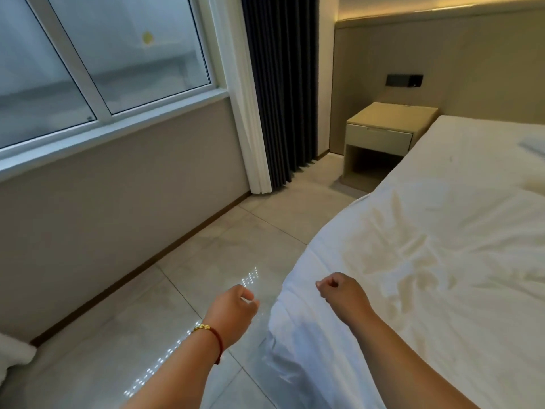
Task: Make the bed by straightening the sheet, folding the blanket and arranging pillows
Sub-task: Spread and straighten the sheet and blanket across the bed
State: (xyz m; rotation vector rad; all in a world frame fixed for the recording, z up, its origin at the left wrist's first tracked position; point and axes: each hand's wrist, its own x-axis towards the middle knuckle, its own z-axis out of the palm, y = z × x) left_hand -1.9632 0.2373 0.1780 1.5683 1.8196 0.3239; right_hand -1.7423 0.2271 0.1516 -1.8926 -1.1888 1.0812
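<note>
The bed's white sheet (427,231) fills the right side, wrinkled across its middle and draping over the near left corner. My right hand (342,292) hovers over that corner's edge with its fingers curled in and nothing in them. My left hand (236,308), a red cord bracelet on its wrist, is held out over the tiled floor beside the bed, fingers also curled and empty. A corner of something pale and flat (533,147), perhaps a pillow, lies on the bed at the right edge. No blanket shows on the bed.
A bedside table (383,140) stands by the headboard (442,69). A dark curtain (280,84) and a window (103,54) line the left wall. Tiled floor (206,261) runs between wall and bed. A white soft bundle (11,358) sits at the lower left.
</note>
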